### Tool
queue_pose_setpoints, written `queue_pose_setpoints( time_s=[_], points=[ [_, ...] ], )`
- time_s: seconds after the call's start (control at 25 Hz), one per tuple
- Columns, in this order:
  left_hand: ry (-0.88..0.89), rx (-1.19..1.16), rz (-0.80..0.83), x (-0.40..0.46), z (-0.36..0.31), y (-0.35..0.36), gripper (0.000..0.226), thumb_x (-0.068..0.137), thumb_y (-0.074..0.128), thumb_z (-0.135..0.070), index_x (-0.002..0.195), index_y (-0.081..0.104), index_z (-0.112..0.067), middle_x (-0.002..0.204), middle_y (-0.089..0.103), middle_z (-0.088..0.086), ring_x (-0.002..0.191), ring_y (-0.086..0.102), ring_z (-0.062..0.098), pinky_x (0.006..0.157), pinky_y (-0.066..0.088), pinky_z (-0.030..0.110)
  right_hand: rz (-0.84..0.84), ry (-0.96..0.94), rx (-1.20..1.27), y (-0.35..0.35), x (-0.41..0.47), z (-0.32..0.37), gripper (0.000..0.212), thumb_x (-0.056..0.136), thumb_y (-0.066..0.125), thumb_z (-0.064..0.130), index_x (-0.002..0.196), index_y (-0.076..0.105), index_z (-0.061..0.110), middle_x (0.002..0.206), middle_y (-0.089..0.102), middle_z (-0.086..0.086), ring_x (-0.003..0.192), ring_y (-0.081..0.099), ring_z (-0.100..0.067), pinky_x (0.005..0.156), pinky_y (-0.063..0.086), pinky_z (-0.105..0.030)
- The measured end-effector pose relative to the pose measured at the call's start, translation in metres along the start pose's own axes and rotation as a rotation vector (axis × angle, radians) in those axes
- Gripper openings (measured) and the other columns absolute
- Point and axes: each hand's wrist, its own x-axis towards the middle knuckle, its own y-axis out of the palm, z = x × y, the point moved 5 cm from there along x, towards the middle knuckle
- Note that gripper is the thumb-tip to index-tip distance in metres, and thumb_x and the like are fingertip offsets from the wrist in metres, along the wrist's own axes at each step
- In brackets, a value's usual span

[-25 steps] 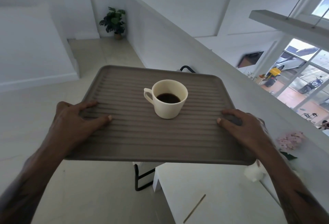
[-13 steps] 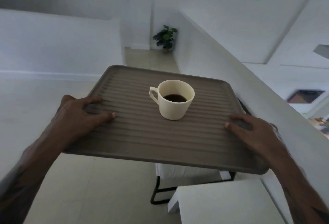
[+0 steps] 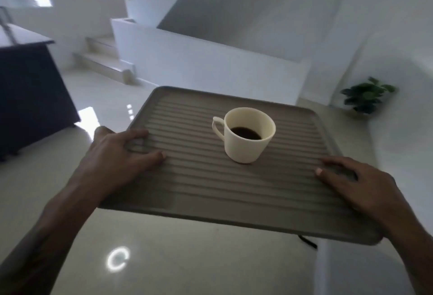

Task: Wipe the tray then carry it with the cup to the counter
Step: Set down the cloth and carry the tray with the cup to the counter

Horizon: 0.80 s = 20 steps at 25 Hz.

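Two hands on one tray [image 3: 210,191], mid-carry: wiping looks finished, judging by the clean ribbed surface, and the walk to the counter is the step in hand. Held in the air above a glossy pale floor [image 3: 164,259], tilted slightly down toward the near right corner. Dark counter [image 3: 30,93] off to the far left, well apart from the tray, presumably the goal, though not certain. White staircase [image 3: 103,57] beyond, potted plant [image 3: 365,97] at the right wall. Left hand [image 3: 117,161] clamped on the tray's left edge, thumb and forefinger spread over the ribs, remaining fingers out of sight beneath. Right hand [image 3: 356,184] gripping the near right corner likewise, thumb on top. Cup [image 3: 246,135] upright just right of the tray's middle, handle to the left, dark coffee low inside. Next move, by estimate: turn left toward the counter, level the tray, keep the pace slow so the cup neither slides on the ribs nor slops.
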Motion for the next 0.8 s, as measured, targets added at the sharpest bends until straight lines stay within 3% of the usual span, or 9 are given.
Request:
queue_pose_setpoints(
  time_s=[0.12,0.28,0.44,0.56,0.8],
  points=[
    [-0.114,0.018,-0.056,0.044,0.04,-0.033,0.069,0.064,0.075,-0.063,0.128,0.057,-0.043,0.114,0.032,0.003,0.094,0.041,0.019,0.092,0.044,0.041,0.071,-0.101,0.023,0.05,0.066,0.064,0.061,0.069,0.053,0.072,0.115,0.066,0.034,0.114,0.064,-0.005,0.103,0.057,-0.027,0.09,0.041,-0.036],
    [-0.262,0.038,-0.153,0.098,0.091,-0.071,0.07,0.066,0.075,-0.059,0.131,0.055,-0.04,0.115,0.03,0.001,0.088,0.04,0.015,0.086,0.045,0.039,0.139,-0.221,0.096,0.123,0.156,0.141,0.037,0.082,0.067,0.046,0.115,0.068,0.031,0.125,0.064,-0.012,0.114,0.056,-0.033,0.095,0.042,-0.04],
    [-0.39,0.045,-0.272,0.148,0.142,-0.098,0.08,0.06,0.071,-0.065,0.134,0.052,-0.041,0.114,0.029,0.0,0.093,0.039,0.015,0.079,0.044,0.037,0.231,-0.346,0.157,0.202,0.246,0.221,0.037,0.08,0.066,0.046,0.115,0.067,0.033,0.123,0.064,-0.014,0.105,0.055,-0.028,0.093,0.041,-0.039],
    [-0.509,0.042,-0.326,0.18,0.167,-0.109,0.092,0.048,0.063,-0.071,0.134,0.052,-0.04,0.116,0.029,0.001,0.095,0.04,0.017,0.086,0.048,0.042,0.324,-0.442,0.16,0.256,0.308,0.281,0.037,0.079,0.069,0.045,0.114,0.068,0.033,0.119,0.065,-0.012,0.104,0.056,-0.027,0.085,0.038,-0.031],
    [-0.698,0.032,-0.493,0.247,0.225,-0.144,0.089,0.05,0.068,-0.066,0.133,0.056,-0.036,0.128,0.035,0.008,0.114,0.047,0.03,0.099,0.043,0.047,0.489,-0.615,0.189,0.359,0.402,0.418,0.04,0.079,0.07,0.045,0.116,0.068,0.031,0.117,0.066,-0.012,0.108,0.059,-0.029,0.082,0.041,-0.029]
  ],
)
